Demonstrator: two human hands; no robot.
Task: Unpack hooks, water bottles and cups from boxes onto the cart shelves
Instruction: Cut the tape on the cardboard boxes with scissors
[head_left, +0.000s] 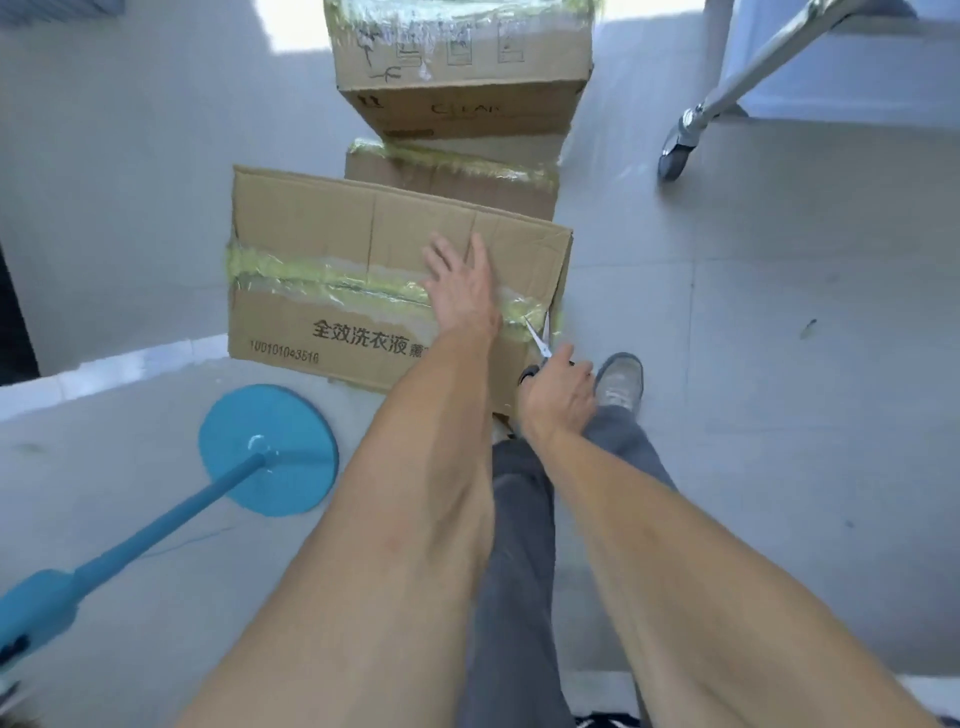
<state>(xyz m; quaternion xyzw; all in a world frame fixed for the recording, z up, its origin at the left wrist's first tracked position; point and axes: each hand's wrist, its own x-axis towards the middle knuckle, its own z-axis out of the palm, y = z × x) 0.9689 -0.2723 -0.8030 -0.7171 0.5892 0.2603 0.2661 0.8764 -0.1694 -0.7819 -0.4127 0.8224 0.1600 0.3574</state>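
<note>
A sealed cardboard box (332, 249) with yellowish tape along its top seam stands on the floor in front of me. My left hand (460, 291) lies flat on the right part of its top, fingers straight. My right hand (558, 397) grips a pair of scissors (540, 338) at the box's near right corner, blades open at the end of the tape. Two more taped boxes stand behind: a low one (452, 176) and a taller one (457, 67) on top of it. No hooks, bottles or cups show.
A cart leg with a caster wheel (678, 148) stands at the upper right on the pale tiled floor. A blue mop with a round head (267, 449) lies at the left, its handle running to the lower left. My grey shoe (618, 382) is beside the box.
</note>
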